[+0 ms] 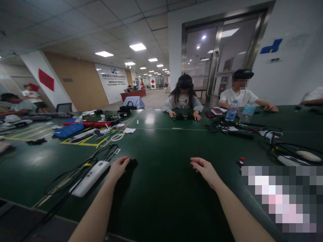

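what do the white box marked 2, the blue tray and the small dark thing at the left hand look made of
White box: likely hard plastic, smooth, from its soft sheen and rounded edges. Blue tray: probably matte moulded plastic, from its even colour and stiff walls. Small dark thing at the left hand: too dim to tell.

Along the far edge of the green table [156,144], I see two seated people in dark headsets, one in a grey top [185,97] and one in a white shirt [238,94]. Two plastic bottles [230,112] stand near that edge, toward its right end, with black cables [237,134] tangled nearer me. Toward the table's left side I make out a blue basket [68,131], a slip of white paper [130,130] and yellow tape lines [88,144]. A white block marked "2" [92,179] slants toward the near edge. Beyond the far edge I see a glass door [202,57].
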A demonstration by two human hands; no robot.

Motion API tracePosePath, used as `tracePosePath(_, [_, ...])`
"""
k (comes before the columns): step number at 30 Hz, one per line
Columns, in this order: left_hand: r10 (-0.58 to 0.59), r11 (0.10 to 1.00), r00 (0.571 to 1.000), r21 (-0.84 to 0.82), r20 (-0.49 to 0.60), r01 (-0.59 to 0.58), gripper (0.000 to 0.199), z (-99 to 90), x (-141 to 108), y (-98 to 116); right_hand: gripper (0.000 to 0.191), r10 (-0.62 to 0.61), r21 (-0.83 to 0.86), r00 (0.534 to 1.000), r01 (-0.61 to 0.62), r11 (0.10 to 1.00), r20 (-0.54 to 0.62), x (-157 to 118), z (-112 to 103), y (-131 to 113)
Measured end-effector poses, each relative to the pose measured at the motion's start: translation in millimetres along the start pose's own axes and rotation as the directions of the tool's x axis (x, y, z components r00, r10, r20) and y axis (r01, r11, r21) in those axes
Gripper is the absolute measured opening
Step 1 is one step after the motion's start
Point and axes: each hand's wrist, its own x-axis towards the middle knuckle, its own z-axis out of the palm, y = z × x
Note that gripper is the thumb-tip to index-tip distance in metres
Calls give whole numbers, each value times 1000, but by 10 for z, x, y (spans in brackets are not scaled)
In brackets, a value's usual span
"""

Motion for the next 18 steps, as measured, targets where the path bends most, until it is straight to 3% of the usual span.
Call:
tracePosePath(7, [61, 998, 994, -19, 88, -59, 45, -64, -37, 33, 32, 12, 33, 1000, -12, 999, -12, -1, -7, -11])
tracePosePath(18, [121, 986, 980, 93, 156, -136, 40, -75, 14, -15, 32, -23, 22, 1000, 23, 1000, -7, 45, 2, 65])
